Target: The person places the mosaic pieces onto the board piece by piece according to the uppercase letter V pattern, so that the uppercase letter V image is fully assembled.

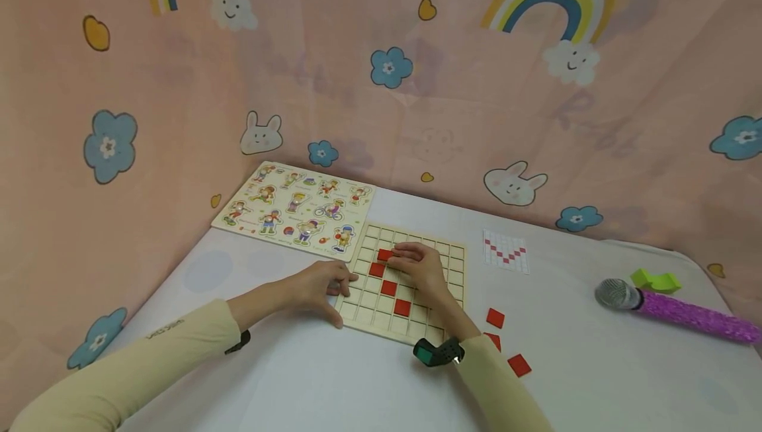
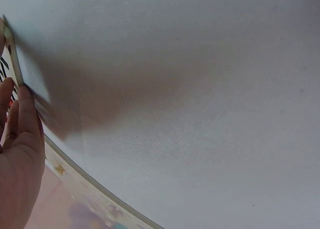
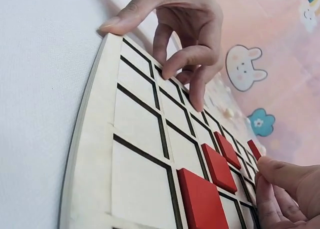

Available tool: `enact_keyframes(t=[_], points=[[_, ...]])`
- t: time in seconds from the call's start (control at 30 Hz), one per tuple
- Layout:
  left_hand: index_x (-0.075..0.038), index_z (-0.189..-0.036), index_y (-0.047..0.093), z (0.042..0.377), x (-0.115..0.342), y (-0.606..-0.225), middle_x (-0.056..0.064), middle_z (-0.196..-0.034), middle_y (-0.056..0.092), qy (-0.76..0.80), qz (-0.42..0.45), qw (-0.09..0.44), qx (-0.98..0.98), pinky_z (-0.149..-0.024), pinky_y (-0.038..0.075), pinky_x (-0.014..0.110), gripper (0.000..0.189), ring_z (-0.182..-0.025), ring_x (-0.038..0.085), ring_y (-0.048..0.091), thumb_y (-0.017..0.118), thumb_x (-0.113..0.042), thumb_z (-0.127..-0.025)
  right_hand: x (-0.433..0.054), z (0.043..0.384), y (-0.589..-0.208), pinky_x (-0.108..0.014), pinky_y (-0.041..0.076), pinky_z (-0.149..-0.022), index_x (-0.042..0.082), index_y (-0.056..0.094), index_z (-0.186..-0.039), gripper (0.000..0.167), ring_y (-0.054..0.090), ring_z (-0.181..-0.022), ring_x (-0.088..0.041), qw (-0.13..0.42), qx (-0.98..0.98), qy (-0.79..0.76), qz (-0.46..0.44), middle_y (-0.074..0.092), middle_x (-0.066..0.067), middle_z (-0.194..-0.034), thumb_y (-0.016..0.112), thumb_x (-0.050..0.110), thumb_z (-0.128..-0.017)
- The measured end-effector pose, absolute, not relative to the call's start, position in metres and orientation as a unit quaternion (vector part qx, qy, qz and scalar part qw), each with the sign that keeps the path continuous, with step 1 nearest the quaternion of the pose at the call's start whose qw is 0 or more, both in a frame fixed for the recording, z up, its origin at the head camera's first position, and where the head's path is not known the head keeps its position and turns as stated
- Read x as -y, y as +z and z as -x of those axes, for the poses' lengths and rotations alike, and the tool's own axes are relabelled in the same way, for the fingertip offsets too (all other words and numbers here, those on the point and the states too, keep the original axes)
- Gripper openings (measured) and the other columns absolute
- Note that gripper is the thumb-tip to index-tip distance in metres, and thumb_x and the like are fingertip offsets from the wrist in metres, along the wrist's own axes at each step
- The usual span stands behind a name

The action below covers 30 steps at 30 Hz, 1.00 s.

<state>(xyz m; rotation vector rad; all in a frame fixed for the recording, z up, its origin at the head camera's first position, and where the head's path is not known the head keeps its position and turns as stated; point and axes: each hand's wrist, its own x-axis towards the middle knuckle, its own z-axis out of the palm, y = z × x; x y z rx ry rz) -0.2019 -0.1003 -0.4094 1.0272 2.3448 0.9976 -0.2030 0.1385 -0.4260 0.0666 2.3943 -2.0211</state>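
A wooden grid board point(image 1: 364, 316) lies on the white table between both hands. My left hand point(image 1: 315, 292) holds it at the near left corner, thumb against the edge and bent fingers over the squares. Above the grid my right hand point(image 1: 421, 270) pinches a red square tile point(image 3: 254, 149) between thumb and fingers, at the upper end of a row of tiles. Three other red tiles sit in the squares, among them a near one point(image 1: 402, 307) and a middle one point(image 1: 389, 288). In the left wrist view, the left fingers point(image 2: 27, 109) touch the board's rim.
Three loose red tiles point(image 1: 520, 365) lie right of the board, one partly hidden by the right sleeve. Behind them is a pattern card point(image 1: 505, 251) with red squares. A picture puzzle board point(image 1: 297, 210) lies back left. Far right are a purple microphone point(image 1: 690, 315) and a green block point(image 1: 655, 281).
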Motion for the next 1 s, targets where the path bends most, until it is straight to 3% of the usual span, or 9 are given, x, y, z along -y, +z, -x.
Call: enact_keyframes(t=[0.43, 1.0], points=[[-0.004, -0.081, 0.059, 0.202, 0.1, -0.411, 0.018, -0.127, 0.055, 0.365, -0.357, 0.205, -0.835, -0.091, 0.052, 0.019, 0.04, -0.121, 0.034, 0.053, 0.091, -0.012, -0.06, -0.122, 0.211, -0.426, -0.032, 0.06, -0.08, -0.009, 0.065, -0.106, 0.029, 0.068, -0.09, -0.033, -0.032, -0.804, -0.593, 0.004, 0.068, -0.024, -0.102, 0.074, -0.004, -0.079], [-0.008, -0.082, 0.061, 0.202, 0.1, -0.41, 0.015, -0.128, 0.056, 0.356, -0.355, 0.203, -0.84, -0.09, 0.052, 0.017, 0.038, -0.121, 0.03, 0.053, 0.091, -0.014, -0.06, -0.106, 0.219, -0.421, -0.033, 0.061, -0.077, -0.007, 0.066, -0.101, 0.027, 0.07, -0.085, -0.029, -0.025, -0.833, -0.553, -0.005, 0.07, -0.02, -0.097, 0.077, -0.004, -0.076]])
